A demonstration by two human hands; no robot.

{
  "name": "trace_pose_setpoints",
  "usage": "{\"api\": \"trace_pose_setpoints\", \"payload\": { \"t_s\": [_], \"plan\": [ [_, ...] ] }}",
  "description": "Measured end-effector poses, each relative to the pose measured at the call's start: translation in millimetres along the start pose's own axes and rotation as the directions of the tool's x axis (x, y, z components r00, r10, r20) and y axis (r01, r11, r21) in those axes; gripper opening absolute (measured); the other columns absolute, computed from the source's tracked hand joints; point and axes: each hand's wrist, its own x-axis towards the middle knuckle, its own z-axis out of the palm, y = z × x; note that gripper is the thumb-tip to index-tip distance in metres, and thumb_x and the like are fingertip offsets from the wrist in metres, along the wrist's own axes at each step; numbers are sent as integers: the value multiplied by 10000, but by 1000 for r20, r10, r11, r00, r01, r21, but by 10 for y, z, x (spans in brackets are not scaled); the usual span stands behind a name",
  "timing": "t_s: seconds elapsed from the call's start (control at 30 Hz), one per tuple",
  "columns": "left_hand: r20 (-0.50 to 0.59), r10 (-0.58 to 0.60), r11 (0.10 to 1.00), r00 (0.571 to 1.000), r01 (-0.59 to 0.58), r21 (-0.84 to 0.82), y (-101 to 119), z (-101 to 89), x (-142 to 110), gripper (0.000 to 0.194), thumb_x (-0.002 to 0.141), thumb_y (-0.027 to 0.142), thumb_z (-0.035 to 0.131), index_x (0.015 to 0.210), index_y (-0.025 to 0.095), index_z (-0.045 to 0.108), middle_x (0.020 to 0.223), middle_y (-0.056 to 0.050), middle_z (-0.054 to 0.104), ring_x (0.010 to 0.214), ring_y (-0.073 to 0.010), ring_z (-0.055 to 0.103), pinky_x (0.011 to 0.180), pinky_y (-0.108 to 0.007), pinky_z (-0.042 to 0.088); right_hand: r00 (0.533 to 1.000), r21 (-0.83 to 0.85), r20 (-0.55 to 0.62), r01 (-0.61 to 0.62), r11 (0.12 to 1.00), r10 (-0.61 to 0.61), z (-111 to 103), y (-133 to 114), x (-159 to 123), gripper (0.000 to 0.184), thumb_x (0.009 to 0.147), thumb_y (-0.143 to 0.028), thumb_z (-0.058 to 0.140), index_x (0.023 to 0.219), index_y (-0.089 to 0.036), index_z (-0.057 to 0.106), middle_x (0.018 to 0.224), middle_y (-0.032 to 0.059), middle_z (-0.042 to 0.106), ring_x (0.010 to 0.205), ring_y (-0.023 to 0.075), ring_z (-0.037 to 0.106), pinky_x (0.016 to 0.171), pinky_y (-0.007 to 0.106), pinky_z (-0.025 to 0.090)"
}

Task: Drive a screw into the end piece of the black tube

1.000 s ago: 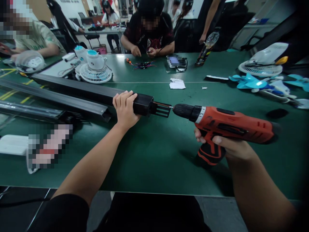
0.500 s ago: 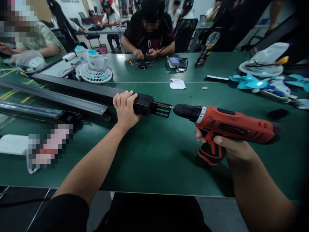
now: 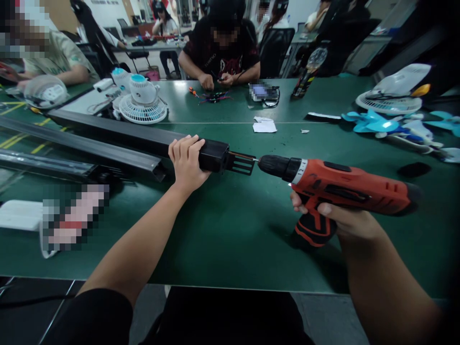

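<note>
My left hand [image 3: 187, 160] is wrapped over the right end of a long black bar [image 3: 118, 135] that lies across the green table [image 3: 230, 239]. A black slotted end piece [image 3: 240, 163] sticks out of that end. In my right hand [image 3: 336, 218] I grip an orange and black cordless drill [image 3: 341, 188] by its handle, held level. The drill's bit touches the right edge of the slotted end piece.
Two more black rails [image 3: 72, 148] lie at the left. White fan parts [image 3: 142, 100] stand behind them, and blue fan blades [image 3: 373, 122] and a white grille [image 3: 388, 100] lie at the right. A paper scrap [image 3: 264, 126] lies mid-table. Other people sit across the table.
</note>
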Motion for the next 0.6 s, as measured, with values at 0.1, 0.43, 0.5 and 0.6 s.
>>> {"api": "trace_pose_setpoints", "payload": {
  "t_s": [0.1,0.43,0.5,0.6],
  "plan": [
    [1,-7,1000,1000,7,-20,-2,-1,3,699,904,448,844,1565,295,678,1670,-195,784,1701,-492,632,1552,-780,258,1000,-3,-21,-11,1000,11,-9,10,-8,443,968,-618,1070,1231,-275,972,986,98,900,697,224,743,663,379,740],
    [9,-15,999,1000,15,-34,6,-6,9,680,911,406,833,1566,294,685,1676,-197,773,1714,-497,621,1548,-802,250,1000,16,-28,-11,1000,11,-11,29,-16,420,970,-587,1085,1239,-282,978,1019,95,925,700,207,757,681,349,740],
    [17,-15,999,1000,16,-43,3,-7,8,679,913,396,825,1569,290,688,1680,-200,769,1721,-494,616,1550,-801,243,1000,10,-31,-1,1000,2,2,14,-7,418,971,-595,1080,1222,-276,979,1006,96,922,693,210,752,668,349,737],
    [22,-17,999,1000,18,-42,4,-10,9,682,908,409,825,1566,282,695,1678,-203,772,1723,-500,617,1552,-803,241,1000,5,-21,9,1000,-9,10,-2,5,421,964,-608,1079,1192,-269,980,970,94,909,674,214,740,641,352,726]
  ]
}}
